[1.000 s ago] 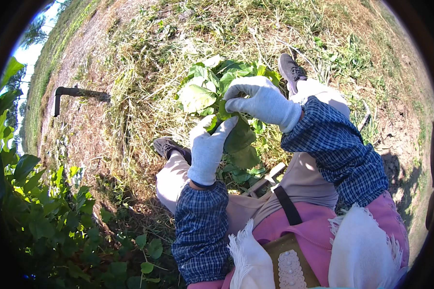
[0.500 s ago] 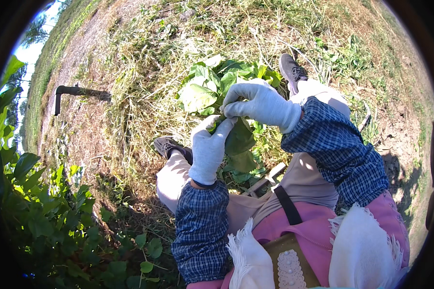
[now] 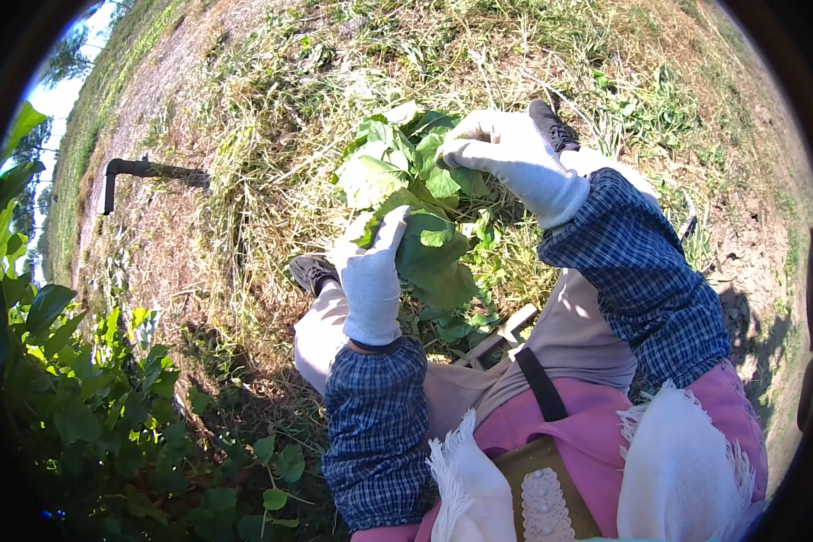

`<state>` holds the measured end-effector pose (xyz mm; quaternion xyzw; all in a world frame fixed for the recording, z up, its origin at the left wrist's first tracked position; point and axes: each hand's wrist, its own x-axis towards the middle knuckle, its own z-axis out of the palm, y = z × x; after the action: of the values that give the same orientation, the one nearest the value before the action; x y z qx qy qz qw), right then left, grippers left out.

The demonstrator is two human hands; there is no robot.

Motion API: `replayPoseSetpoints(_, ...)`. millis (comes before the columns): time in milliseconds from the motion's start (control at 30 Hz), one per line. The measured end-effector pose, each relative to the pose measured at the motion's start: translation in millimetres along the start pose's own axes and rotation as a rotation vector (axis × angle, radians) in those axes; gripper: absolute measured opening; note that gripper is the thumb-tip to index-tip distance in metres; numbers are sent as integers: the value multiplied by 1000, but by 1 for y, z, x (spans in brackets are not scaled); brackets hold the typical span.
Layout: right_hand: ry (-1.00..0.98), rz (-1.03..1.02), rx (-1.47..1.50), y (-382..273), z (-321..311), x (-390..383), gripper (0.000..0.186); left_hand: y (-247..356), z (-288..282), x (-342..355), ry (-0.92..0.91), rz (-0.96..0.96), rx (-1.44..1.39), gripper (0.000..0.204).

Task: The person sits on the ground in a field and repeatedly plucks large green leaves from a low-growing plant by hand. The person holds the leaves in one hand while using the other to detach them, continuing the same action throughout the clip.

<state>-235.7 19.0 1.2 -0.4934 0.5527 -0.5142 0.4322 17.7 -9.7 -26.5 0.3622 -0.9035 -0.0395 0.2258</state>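
Observation:
Both of my hands wear white gloves. My left hand (image 3: 370, 275) is closed around the edge of a bunch of broad green leaves (image 3: 434, 262) that hang to the right of it. Up and to the right, my right hand (image 3: 510, 158) has its thumb and fingers pressed together on a green leaf (image 3: 443, 181), which partly overlaps the others. Just beyond the hands, a heap of large leaves (image 3: 370, 181) lies on the grass, one of them pale and sunlit. The leaf stems inside the gloves are hidden.
A dark bent pipe (image 3: 140, 170) stands at the left. Leafy green bushes (image 3: 81, 397) fill the lower left. Cut dry grass (image 3: 271, 163) covers the ground. My shoes (image 3: 312, 271) flank the leaves, and a small wooden piece (image 3: 497, 336) shows between my legs.
My hands have moved apart: the right went up and to the right, the left slightly down and left. More of the leaves between them now shows.

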Motion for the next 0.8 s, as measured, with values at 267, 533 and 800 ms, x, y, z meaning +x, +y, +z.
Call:
replayPoseSetpoints(267, -268, -6, -251, 4, 14, -5, 33, 2, -3, 2, 6, -53, 27, 51)
replayPoseSetpoints(533, -311, 118, -323, -8, 24, -11, 26, 4, 1, 3, 28, -22, -48, 33)
replayPoseSetpoints(800, -259, 52, -139, 2, 29, -13, 13, -1, 18, -4, 59, -196, -451, 45)
